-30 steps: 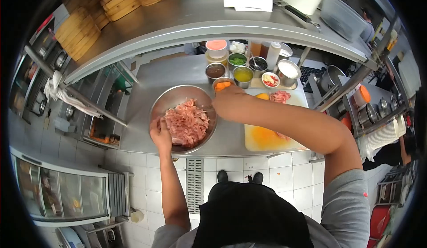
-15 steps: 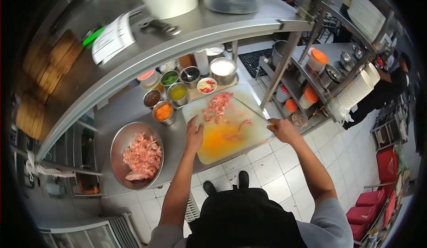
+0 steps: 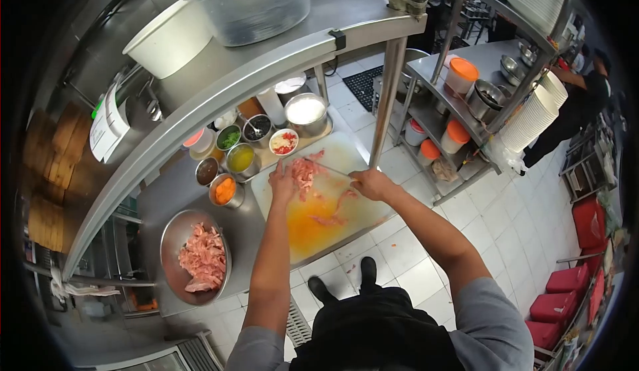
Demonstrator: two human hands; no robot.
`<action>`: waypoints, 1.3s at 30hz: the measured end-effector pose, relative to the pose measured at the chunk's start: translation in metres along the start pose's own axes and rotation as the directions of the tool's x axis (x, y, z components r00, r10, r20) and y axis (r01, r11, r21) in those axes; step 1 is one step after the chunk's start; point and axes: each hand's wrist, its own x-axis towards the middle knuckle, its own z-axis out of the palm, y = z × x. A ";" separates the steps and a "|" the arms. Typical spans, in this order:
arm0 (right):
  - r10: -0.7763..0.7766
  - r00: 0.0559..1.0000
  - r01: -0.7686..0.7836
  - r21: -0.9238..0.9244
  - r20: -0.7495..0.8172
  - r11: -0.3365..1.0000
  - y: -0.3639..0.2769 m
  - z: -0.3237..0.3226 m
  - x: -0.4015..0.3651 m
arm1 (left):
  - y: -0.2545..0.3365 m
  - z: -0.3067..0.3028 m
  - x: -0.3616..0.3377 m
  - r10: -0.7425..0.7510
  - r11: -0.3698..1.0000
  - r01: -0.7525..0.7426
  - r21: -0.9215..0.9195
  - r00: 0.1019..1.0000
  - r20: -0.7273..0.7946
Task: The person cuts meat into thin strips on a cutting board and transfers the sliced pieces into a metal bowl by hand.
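My right hand [image 3: 374,185] is closed round the handle of a knife [image 3: 336,172], whose thin blade points left across the pale cutting board [image 3: 347,146]. A heap of sliced raw meat [image 3: 306,177] lies by the blade. At the heap's left edge is my left hand [image 3: 283,183], its fingers stretched forward and slightly apart, seeming to touch the meat. Nearer me on the board are a few loose meat strips [image 3: 327,220] and an orange-yellow stain. To the left, a steel bowl [image 3: 168,238] holds more cut raw meat [image 3: 202,256].
Behind the board stand several containers: orange pieces [image 3: 225,190], yellow liquid [image 3: 241,158], chopped greens [image 3: 229,138], a red-and-white mix [image 3: 284,142] and white contents [image 3: 306,110]. A steel overhead shelf [image 3: 266,58] and its post [image 3: 387,101] border the space. Another person [image 3: 586,98] stands far right.
My left hand has moved forward to the meat heap. My right hand, holding the knife, has shifted left and the blade now lies across the heap. The camera view has turned.
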 end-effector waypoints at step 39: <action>0.371 0.925 -0.368 0.050 -0.085 0.928 -0.095 0.091 -0.151 | -0.019 -0.025 -0.064 0.531 0.845 -0.534 -0.027 0.830 0.170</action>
